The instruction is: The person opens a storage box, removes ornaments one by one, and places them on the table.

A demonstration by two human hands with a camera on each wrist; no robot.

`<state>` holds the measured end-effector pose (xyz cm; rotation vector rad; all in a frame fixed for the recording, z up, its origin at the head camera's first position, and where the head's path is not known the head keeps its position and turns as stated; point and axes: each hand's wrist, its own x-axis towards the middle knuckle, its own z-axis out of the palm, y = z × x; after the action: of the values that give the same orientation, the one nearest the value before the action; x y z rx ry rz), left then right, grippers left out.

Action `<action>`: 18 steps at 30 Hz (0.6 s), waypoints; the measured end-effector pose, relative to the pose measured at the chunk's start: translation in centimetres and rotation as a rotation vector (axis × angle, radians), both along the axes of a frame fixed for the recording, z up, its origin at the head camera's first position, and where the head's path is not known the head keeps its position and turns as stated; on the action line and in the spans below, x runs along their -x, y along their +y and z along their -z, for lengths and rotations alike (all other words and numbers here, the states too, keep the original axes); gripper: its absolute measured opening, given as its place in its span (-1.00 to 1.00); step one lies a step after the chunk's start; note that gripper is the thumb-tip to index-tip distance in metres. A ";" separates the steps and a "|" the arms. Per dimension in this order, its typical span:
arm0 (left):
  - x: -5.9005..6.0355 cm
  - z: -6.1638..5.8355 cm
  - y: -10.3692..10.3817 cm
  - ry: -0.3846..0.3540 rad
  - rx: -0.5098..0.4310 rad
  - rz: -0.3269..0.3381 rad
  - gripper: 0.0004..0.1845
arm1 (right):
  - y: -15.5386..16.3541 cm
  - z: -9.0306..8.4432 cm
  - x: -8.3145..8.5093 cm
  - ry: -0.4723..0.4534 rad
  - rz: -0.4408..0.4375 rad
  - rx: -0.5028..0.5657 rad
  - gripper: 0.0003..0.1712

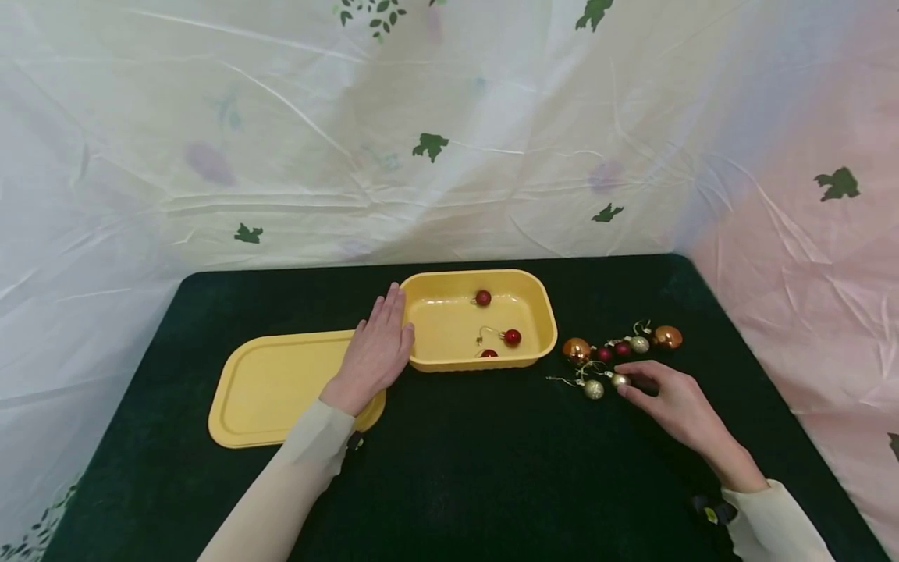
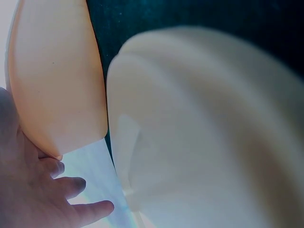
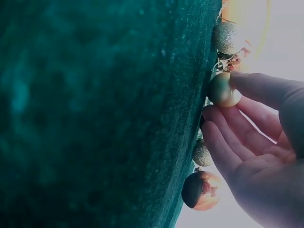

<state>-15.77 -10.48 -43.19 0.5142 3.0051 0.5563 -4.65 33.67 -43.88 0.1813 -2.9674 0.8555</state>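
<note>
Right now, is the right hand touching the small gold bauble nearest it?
Touching. In the right wrist view the right hand has a fingertip pressed against the small gold bauble; the head view agrees.

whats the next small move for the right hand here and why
Probably close thumb and fingers on the small gold ball and lift it. The right hand already touches it at the fingertips, three red balls lie in the yellow tray, and the left hand rests flat against the tray's side.
</note>
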 end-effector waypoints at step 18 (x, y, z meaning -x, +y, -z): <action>0.0 0.0 0.0 -0.006 -0.002 -0.001 -0.27 | 0.0 0.1 0.0 -0.046 -0.003 -0.023 -0.62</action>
<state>-15.79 -10.50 -43.24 0.5105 2.9997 0.5599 -4.68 33.64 -43.96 0.1694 -3.0219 0.8376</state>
